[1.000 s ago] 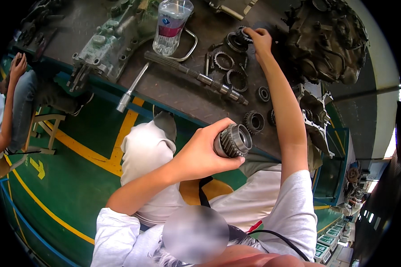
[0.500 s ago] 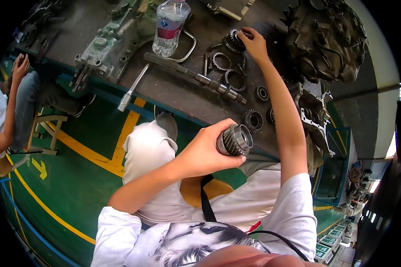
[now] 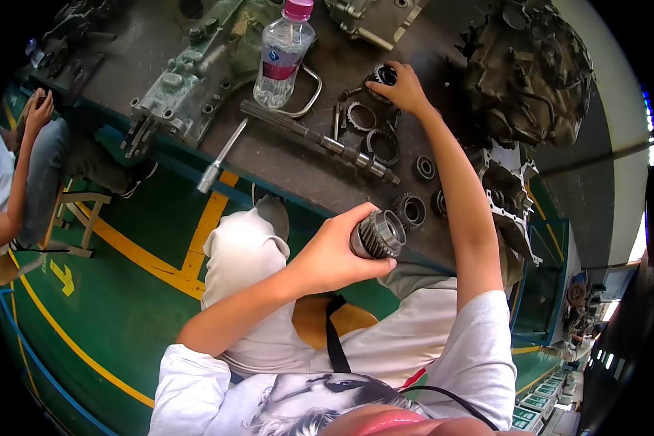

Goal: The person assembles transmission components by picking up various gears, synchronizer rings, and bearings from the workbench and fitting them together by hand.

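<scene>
My left hand [image 3: 334, 251] is wrapped round a steel helical gear [image 3: 378, 235] with a smooth collar, held above my lap just off the table edge. Farther away on the table, my right hand [image 3: 405, 89] has its thumb and fingers round a dark gear [image 3: 380, 75]; the hand covers part of it. Close by lie two toothed rings [image 3: 382, 147], one beyond the other. A small bearing [image 3: 424, 167] and another gear [image 3: 410, 211] are nearer the front edge. Left of the rings, a long splined shaft [image 3: 320, 142] lies slantwise.
A water bottle [image 3: 277, 65] stands behind the shaft, beside a bent metal rod. A socket wrench [image 3: 221, 156] overhangs the table's front edge. Metal housings [image 3: 527, 80] stand at the right, with another casting [image 3: 185, 83] at the left. A person [image 3: 22, 160] sits at far left.
My right hand's thumb has come round the near side of the dark gear, and its grip looks fuller. My left hand still holds the helical gear, almost unmoved. The view has shifted slightly.
</scene>
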Demonstrator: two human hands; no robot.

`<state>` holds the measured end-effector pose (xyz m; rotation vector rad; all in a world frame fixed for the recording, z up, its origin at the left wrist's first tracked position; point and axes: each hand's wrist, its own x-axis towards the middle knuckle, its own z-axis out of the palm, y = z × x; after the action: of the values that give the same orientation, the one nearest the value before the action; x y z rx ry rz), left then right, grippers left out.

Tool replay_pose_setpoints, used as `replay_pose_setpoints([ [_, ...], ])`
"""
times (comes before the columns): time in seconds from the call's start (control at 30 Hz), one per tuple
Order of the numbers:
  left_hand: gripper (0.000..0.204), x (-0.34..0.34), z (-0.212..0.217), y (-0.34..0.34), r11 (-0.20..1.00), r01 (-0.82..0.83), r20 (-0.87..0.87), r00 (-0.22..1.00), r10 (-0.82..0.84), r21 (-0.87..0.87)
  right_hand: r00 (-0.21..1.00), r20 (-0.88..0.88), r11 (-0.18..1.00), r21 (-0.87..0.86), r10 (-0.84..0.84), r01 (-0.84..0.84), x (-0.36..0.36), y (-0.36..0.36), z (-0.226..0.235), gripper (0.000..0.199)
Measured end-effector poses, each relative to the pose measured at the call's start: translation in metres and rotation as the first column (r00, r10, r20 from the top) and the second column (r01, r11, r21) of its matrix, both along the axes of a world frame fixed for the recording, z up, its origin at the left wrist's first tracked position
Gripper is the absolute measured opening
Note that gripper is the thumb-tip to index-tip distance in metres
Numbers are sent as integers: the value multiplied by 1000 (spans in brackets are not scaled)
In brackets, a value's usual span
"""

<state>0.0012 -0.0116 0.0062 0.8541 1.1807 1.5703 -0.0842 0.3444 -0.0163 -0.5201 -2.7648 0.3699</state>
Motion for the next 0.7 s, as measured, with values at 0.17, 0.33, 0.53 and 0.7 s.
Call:
replay_pose_setpoints([
  [0.17,39,2,5,1,1000,-22,9,1000,22,15,999,15,1000,-1,-29,29,5,2,12,84],
  [0.33,41,-3,5,-2,999,-27,-3,1000,27,-26,993,81,994,57,90,-95,1,7,13,90],
  [0.53,42,2,8,2,999,-18,-23,1000,17,-31,991,123,996,77,-47,38,-1,12,8,94],
  [0.7,42,2,2,1,998,-64,-30,998,63,-30,979,198,994,77,54,-71,10,14,19,97],
])
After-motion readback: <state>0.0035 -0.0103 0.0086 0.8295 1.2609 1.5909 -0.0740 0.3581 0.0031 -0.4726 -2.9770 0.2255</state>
